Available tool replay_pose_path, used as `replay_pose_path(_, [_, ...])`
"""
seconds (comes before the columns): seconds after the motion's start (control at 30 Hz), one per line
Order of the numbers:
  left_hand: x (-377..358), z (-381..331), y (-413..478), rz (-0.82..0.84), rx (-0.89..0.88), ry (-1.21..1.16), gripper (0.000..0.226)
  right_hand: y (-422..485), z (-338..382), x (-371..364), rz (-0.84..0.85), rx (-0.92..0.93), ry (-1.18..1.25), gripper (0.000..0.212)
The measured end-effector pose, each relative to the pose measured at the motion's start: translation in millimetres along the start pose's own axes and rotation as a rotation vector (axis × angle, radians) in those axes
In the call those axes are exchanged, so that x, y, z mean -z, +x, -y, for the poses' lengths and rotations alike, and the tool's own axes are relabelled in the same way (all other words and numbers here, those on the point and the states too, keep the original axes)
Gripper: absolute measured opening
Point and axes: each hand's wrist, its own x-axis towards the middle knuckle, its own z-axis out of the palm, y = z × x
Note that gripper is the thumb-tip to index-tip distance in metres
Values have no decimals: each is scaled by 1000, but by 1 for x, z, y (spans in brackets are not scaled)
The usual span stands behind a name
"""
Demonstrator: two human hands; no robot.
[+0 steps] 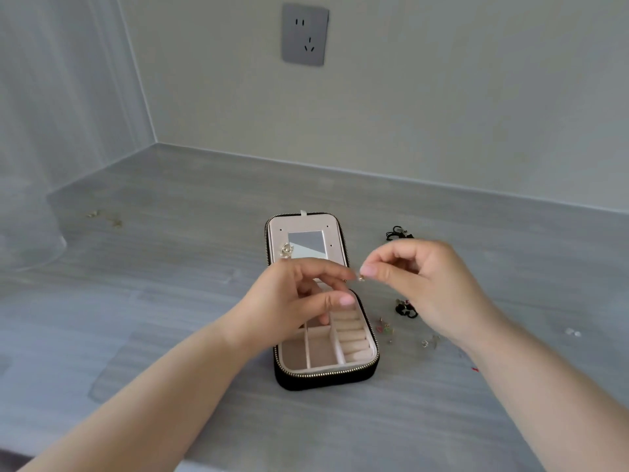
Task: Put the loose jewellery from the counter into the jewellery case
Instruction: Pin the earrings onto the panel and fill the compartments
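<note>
Where grey counter (pixel 170 267) meets wall (pixel 442 114), socket (pixel 304 34) above

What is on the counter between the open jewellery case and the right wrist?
In the head view, loose jewellery lies there: a black piece, small pink and green pieces and a clear piece. The right hand pinches a gold piece.

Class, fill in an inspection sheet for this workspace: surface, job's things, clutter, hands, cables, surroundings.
Surface: grey counter, small brownish marks at far left.
Job's things: jewellery case lies open, mirror in its lid; loose jewellery scattered on the counter to its right.
Clutter: nothing seen.
Hands: right hand pinches a small gold-coloured piece; left hand hovers over the case, holding nothing visible.
Cables: nothing seen.
Surroundings: wall socket, nothing plugged in.
</note>
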Motion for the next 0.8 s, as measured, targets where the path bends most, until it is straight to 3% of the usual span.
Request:
replay_pose_path(0.13, [2,2,0,-25,-23,-76,15,-5,10,-28,37,-68,127,11])
replay_pose_path(0.4, [3,0,1,-27,25,-162,14,7,8,-14,-10,-133,18,29])
replay_pose_path(0.63, [1,1,-3,87,19,-112,18,83,8,-33,-109,-12,106,10])
replay_pose_path(0.8, [4,2,-2,98,9,-113,20,112,5,-55,-141,-25,115,13])
